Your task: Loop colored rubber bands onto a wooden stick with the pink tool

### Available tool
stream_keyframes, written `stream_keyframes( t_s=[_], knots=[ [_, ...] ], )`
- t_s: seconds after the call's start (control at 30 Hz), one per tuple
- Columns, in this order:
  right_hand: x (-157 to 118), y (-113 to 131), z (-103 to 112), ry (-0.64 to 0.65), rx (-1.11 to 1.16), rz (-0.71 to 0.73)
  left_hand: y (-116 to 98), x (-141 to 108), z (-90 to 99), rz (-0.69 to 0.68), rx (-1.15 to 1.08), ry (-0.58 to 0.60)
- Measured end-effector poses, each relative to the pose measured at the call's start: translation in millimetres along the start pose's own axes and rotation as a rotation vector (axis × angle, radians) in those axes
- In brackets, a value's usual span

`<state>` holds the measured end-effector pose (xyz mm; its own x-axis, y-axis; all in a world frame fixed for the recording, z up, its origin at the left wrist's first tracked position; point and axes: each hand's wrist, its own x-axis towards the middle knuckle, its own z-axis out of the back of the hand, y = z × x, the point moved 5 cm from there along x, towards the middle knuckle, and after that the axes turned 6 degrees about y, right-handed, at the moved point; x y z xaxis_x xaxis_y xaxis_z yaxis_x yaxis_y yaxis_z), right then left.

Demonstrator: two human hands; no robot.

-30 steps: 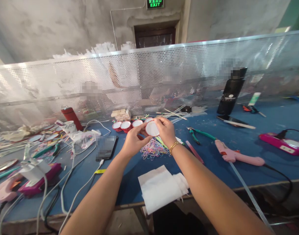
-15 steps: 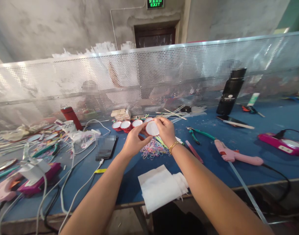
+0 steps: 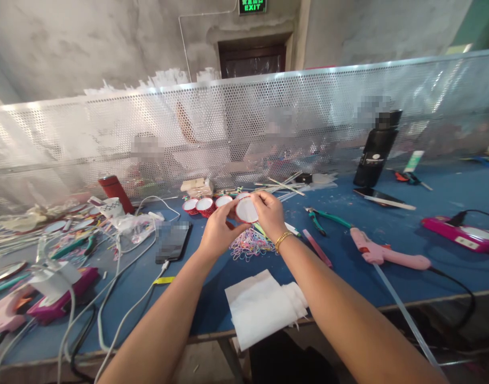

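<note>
Between my two hands is a small red-rimmed round cup with a white face (image 3: 246,211), its face tilted toward me. My left hand (image 3: 219,226) grips it from the left, thumb and fingers at the rim. From the right, the fingers of my right hand (image 3: 270,213) pinch its edge; a gold bracelet circles that wrist. Similar red cups (image 3: 205,207) with white tops stand in a row just behind my left hand. Under the hands lies a heap of thin pastel-coloured loops (image 3: 250,245). The fingers partly hide the held cup's sides.
A folded white cloth (image 3: 264,309) lies at the front edge. To the right are teal-handled pliers (image 3: 328,217), a pink glue gun (image 3: 388,254) and a black bottle (image 3: 376,152). A phone (image 3: 174,242), tangled white cables and a red flask (image 3: 115,193) occupy the left. A perforated metal screen (image 3: 244,128) stands behind.
The held cup and both hands have hardly moved; the view has shifted very slightly. The grip looks the same.
</note>
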<state>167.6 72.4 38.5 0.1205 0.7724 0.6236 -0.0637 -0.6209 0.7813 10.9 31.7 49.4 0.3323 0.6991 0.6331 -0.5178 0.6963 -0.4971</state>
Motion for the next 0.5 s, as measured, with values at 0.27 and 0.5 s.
stream_keyframes(
  t_s=[0.27,0.5],
  knots=[
    [-1,7,-2,0.042,0.070,0.015,5,-1,-2.9,0.021,-0.007,-0.028],
    [1,-1,-8,0.172,0.055,0.115,11,0,2.2,0.038,-0.015,-0.106]
  ],
)
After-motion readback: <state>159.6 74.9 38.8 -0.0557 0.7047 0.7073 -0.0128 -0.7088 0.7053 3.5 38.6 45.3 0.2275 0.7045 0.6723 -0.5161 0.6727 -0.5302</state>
